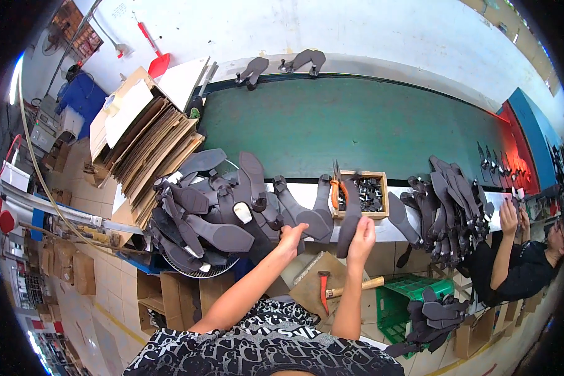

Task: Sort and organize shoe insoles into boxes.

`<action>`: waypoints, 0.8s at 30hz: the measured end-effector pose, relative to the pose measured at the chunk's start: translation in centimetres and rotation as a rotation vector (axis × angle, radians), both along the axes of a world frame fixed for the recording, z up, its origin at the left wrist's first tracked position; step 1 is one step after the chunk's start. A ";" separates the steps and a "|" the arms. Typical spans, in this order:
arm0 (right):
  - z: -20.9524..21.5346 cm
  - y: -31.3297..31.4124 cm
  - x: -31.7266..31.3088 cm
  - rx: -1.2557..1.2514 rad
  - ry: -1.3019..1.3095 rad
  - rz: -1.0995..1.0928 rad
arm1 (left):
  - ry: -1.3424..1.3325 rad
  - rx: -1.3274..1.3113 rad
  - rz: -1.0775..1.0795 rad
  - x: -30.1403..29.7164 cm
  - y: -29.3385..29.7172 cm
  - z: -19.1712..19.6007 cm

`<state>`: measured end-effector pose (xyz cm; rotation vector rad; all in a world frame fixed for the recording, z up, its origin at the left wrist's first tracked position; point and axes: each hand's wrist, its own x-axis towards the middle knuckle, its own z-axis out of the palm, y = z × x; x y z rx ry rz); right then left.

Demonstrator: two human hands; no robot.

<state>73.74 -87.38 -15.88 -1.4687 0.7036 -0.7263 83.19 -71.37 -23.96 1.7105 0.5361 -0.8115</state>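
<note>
While both bare hands work in front of the small wooden tray (385, 193), which serves here as the centre of the clock, the right grip (361, 242) sits at six o'clock, fingers and thumb closed on the edge of a dark shoe sole (347, 235) that stands lengthwise before the tray's near left corner. The left grip (289, 242), at eight o'clock, is nearly closed, its fingertips at the wide lower end of a second sole (309, 219); whether it clasps that sole or only touches it, I cannot tell. Orange-handled pliers (334, 193) lean at the tray's nine o'clock side, tips toward twelve, and small black pieces (371, 194) fill the tray. A jumbled pile of soles (222, 229) lies at nine o'clock, a denser stack of soles (448, 194) at three, and a loose sole (402, 219) at four, nearer the tray. The green belt (351, 128) stretches across twelve, beyond the metal table (382, 230). Lower down, a hammer (357, 286) lies between six and seven, a green crate (385, 307) is at five, and a co-worker (514, 272) in dark clothing is at four, farther out.
</note>
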 end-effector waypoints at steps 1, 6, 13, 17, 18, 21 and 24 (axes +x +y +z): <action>-0.1 -0.4 0.5 0.044 -0.062 -0.059 | -0.002 -0.003 0.011 0.3 -0.2 -1.4; 0.3 -1.7 0.8 0.080 -0.063 -0.092 | 0.013 0.165 0.121 0.8 -4.3 -0.7; -1.7 -0.9 -0.9 0.076 -0.028 -0.029 | -0.031 0.145 0.333 2.1 -7.2 -0.9; -3.5 -1.1 -3.0 0.157 -0.017 -0.037 | -0.370 -0.141 0.188 0.7 -5.8 -0.5; -3.8 -1.0 -3.3 0.167 -0.007 -0.051 | -0.480 -0.157 0.051 0.6 -4.6 -0.7; -4.1 -2.0 -4.4 0.154 0.027 -0.098 | -0.636 0.066 -0.274 -0.2 -1.9 1.2; -4.7 -2.8 -4.7 0.156 0.042 -0.073 | -0.658 0.387 -0.399 -1.0 -1.8 2.4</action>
